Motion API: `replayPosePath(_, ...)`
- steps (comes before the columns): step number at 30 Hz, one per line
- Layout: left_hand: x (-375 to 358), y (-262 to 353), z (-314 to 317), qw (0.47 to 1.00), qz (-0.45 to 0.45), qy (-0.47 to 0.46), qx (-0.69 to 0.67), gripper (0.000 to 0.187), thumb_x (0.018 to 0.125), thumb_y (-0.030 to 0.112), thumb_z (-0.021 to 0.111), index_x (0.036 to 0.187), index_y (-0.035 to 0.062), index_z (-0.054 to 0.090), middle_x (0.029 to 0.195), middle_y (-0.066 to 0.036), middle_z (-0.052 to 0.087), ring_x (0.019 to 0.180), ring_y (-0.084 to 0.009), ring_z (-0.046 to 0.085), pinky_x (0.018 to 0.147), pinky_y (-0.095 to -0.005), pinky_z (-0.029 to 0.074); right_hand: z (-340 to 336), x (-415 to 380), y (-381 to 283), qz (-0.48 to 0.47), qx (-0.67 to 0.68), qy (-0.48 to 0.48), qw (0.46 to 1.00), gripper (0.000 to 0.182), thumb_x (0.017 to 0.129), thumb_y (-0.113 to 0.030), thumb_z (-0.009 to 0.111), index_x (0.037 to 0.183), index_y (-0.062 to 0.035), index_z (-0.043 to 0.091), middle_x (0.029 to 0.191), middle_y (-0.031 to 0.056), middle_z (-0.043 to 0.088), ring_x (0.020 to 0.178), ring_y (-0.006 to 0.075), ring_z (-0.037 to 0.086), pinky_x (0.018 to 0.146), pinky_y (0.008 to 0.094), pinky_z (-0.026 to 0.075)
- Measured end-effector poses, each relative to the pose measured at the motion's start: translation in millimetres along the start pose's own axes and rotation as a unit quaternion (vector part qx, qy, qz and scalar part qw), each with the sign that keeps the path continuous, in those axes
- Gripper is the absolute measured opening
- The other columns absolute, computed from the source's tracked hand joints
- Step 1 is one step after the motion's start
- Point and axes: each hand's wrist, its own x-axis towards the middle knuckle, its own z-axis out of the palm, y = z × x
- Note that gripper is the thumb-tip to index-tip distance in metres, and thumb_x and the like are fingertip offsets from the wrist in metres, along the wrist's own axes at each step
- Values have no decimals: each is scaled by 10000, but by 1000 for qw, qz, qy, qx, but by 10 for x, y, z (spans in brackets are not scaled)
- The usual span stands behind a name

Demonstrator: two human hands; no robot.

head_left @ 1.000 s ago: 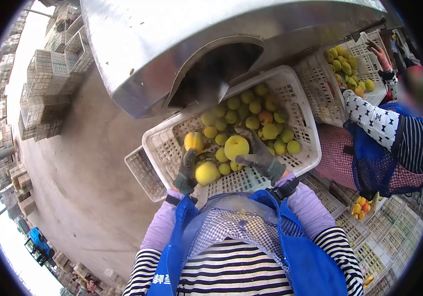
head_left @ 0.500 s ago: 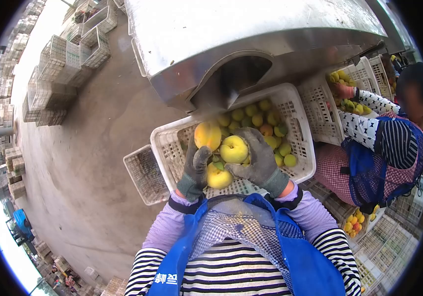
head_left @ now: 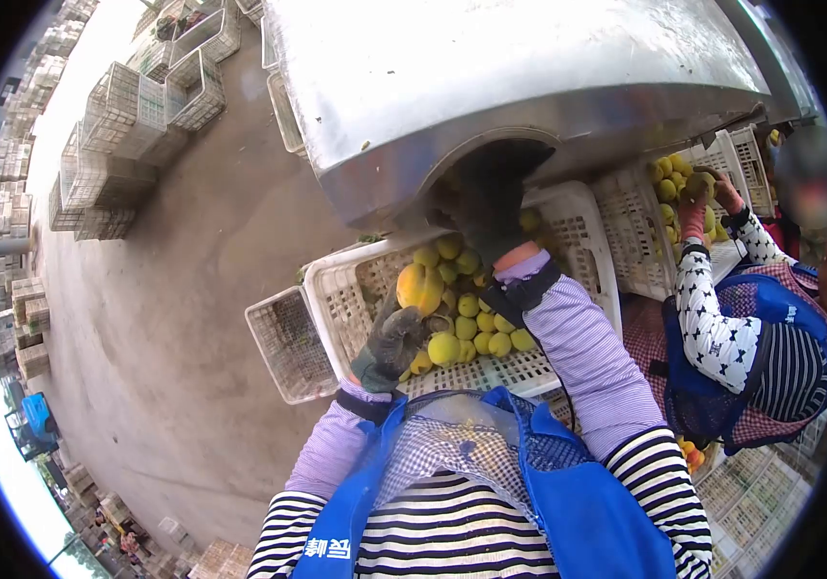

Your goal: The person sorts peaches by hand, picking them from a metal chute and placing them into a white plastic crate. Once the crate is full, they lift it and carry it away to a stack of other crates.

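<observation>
Head view, and the left hand (head_left: 389, 340) is curled around a large yellow-orange fruit (head_left: 420, 288), right over the left part of the white crate (head_left: 578, 232)! Right hand (head_left: 491, 214) is above the crate's far rim, at the dark opening of the metal machine (head_left: 529, 68); its fingers are lost in shadow, so can't tell whether it holds anything. Smaller yellow-green fruits (head_left: 467, 306) pile inside the crate. Left of the crate, a smaller crate (head_left: 290, 345); farther left, stacked crates (head_left: 110, 145). Right of it, a co-worker (head_left: 713, 309) handles fruit!
</observation>
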Motion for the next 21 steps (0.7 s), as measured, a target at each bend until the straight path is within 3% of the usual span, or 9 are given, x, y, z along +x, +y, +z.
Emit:
replayPosePath(5,29,110,188,991,82,38,100,870,747,-77,733,1487,88,306,1373,-97,483,1210,-215,535,1000,-348,490,-209,113,37,29,42,-100,994,580,741,-409,793,1138,-25,617,1033,170,636,952,313,627,809,418,503)
replayPosePath(7,24,132,230,982,101,35,157,829,771,-40,738,1477,80,320,1374,-106,483,1228,-231,527,1010,-352,484,-644,-214,-201,82,254,-70,961,689,722,-424,811,1226,-18,573,1107,176,617,1002,323,614,840,423,502)
replayPosePath(9,27,131,277,969,135,40,203,837,757,19,774,1467,62,332,1379,-119,477,1249,-248,512,1033,-363,462,-771,-548,-260,35,229,-222,947,929,655,-536,829,1350,-37,467,1247,215,558,1053,340,607,874,418,511)
replayPosePath(11,65,51,357,953,178,52,240,906,703,99,840,1456,34,342,1387,-135,466,1271,-268,489,1069,-382,424,-881,-775,-439,50,163,-183,968,933,640,-541,835,1344,-47,471,1223,204,569,1055,337,606,862,424,515)
replayPosePath(14,117,-33,423,688,313,134,642,922,707,151,852,1454,18,330,1324,-129,493,1260,-277,494,1060,-379,430,-1002,-883,-533,132,181,-205,953,892,639,-496,847,1323,-45,494,1239,185,561,1089,352,587,878,434,506)
replayPosePath(15,61,18,590,643,342,126,673,900,705,115,844,1446,13,345,1265,-126,512,1251,-296,498,1065,-393,422,-963,-916,-498,149,214,-213,942,876,647,-482,845,1324,-48,499,1240,180,562,1091,353,584,882,435,505)
replayPosePath(18,44,40,675,919,233,66,312,829,746,129,814,1439,9,375,1334,-158,494,1276,-327,480,1085,-426,395,-1004,-833,-227,128,323,-247,905,833,668,-446,836,1329,-57,510,1222,163,579,1078,351,590,869,427,513)
replayPosePath(19,27,200,738,976,131,38,171,711,837,175,733,1443,24,393,1398,-172,472,1301,-322,465,1104,-442,373,-1021,-807,-143,109,363,-259,888,819,675,-435,833,1330,-61,514,1211,158,586,1070,349,594,860,423,517)
replayPosePath(21,130,236,788,998,33,45,-34,679,878,207,695,1454,36,378,1328,-166,508,1220,-282,523,1052,-410,434,-1028,-773,-75,34,330,-217,918,804,677,-425,831,1331,-72,524,1186,153,602,1056,334,605,864,419,518)
